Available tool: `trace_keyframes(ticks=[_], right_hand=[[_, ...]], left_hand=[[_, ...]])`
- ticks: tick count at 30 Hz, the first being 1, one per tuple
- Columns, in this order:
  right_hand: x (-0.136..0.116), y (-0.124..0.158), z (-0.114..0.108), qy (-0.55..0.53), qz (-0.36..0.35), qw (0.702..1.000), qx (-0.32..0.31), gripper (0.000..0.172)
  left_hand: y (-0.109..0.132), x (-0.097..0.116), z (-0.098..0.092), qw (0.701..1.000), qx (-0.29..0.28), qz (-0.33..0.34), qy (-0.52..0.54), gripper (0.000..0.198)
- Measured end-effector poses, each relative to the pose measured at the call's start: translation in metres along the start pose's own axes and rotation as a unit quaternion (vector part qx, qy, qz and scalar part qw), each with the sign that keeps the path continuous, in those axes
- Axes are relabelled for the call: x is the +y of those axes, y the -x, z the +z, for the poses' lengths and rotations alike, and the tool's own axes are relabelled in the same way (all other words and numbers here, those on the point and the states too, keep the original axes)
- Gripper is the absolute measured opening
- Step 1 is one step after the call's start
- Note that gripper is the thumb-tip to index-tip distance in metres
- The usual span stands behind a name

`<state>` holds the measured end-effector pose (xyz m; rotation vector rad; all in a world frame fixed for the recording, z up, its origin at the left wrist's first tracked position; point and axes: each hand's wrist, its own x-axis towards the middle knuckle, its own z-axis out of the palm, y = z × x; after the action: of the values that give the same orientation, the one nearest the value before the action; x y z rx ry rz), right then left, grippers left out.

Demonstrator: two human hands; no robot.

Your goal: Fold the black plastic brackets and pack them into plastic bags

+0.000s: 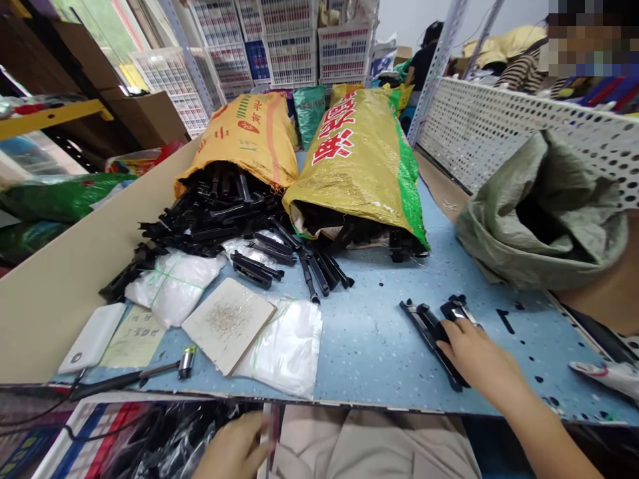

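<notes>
My right hand (482, 352) is over a few long black plastic parts (424, 326) on the blue tabletop, its fingers curled around one of them. Another short black piece with a shiny edge (456, 307) shows just beyond the fingertips. Below the table's front edge, my left hand (234, 446) is blurred beside a bin of black items in clear plastic (172, 442); whether it holds anything is not visible. A heap of similar black parts (214, 213) spills from an orange sack (249, 136), with several loose ones (317, 269) in front.
A gold-and-green sack (354, 159) lies beside the orange one. At right stands an open grey-green sack (544, 213). Front left hold a square tile (227, 324), clear bags (287, 346), a hammer (184, 362) and a white device (92, 338). People are behind a perforated panel (529, 126).
</notes>
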<state>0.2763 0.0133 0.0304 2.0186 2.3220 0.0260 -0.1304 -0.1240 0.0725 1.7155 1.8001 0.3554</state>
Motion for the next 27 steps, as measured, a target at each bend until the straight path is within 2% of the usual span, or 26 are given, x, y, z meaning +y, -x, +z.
trace_keyframes(ticks=[1,4,6,8,10,12,13,14,18,21,23,24,25,26,27], right_hand=[[-0.004,0.004,0.003,-0.012,-0.015,1.0,-0.002,0.03],[-0.014,0.013,0.009,-0.072,-0.03,0.997,-0.028,0.034],[-0.011,0.019,0.014,-0.111,-0.029,0.992,-0.05,0.034],[-0.003,0.022,0.019,-0.155,-0.026,0.985,-0.067,0.03],[0.0,0.024,0.022,-0.224,-0.015,0.972,-0.072,0.028],[-0.009,0.024,0.02,-0.337,0.005,0.937,-0.087,0.029],[-0.018,0.023,0.017,-0.41,0.016,0.905,-0.109,0.03],[-0.03,0.022,0.013,-0.489,0.027,0.861,-0.14,0.032],[-0.096,0.013,-0.006,-0.736,0.065,0.619,-0.265,0.032],[-0.149,-0.002,-0.016,-0.831,0.08,0.468,-0.289,0.029],[-0.182,-0.014,-0.019,-0.872,0.08,0.387,-0.288,0.03],[-0.196,-0.02,-0.019,-0.883,0.08,0.365,-0.284,0.031],[-0.208,-0.025,-0.018,-0.886,0.082,0.363,-0.277,0.032],[-0.217,-0.03,-0.018,-0.882,0.087,0.378,-0.268,0.033],[-0.222,-0.033,-0.017,-0.872,0.094,0.407,-0.256,0.033]], left_hand=[[-0.014,0.007,0.01,1.0,0.004,0.009,0.001,0.017],[-0.055,0.026,0.034,0.99,0.135,0.009,-0.049,0.02],[-0.078,0.03,0.044,0.979,0.19,0.0,-0.07,0.018],[-0.093,0.025,0.046,0.982,0.187,-0.014,-0.013,0.017],[-0.101,0.014,0.043,0.98,0.16,-0.029,0.112,0.016],[-0.105,0.001,0.037,0.965,0.141,-0.042,0.217,0.014],[-0.105,-0.004,0.034,0.958,0.138,-0.048,0.248,0.015],[-0.106,-0.008,0.032,0.953,0.139,-0.054,0.265,0.018],[-0.11,-0.015,0.032,0.937,0.154,-0.061,0.308,0.025],[-0.113,-0.013,0.039,0.929,0.179,-0.064,0.318,0.023],[-0.113,-0.01,0.042,0.926,0.195,-0.061,0.317,0.021],[-0.111,-0.008,0.042,0.924,0.202,-0.058,0.319,0.02],[-0.107,-0.008,0.039,0.925,0.207,-0.049,0.316,0.018],[-0.102,-0.007,0.035,0.93,0.213,-0.033,0.299,0.013],[-0.097,-0.008,0.03,0.939,0.221,-0.014,0.262,0.008]])
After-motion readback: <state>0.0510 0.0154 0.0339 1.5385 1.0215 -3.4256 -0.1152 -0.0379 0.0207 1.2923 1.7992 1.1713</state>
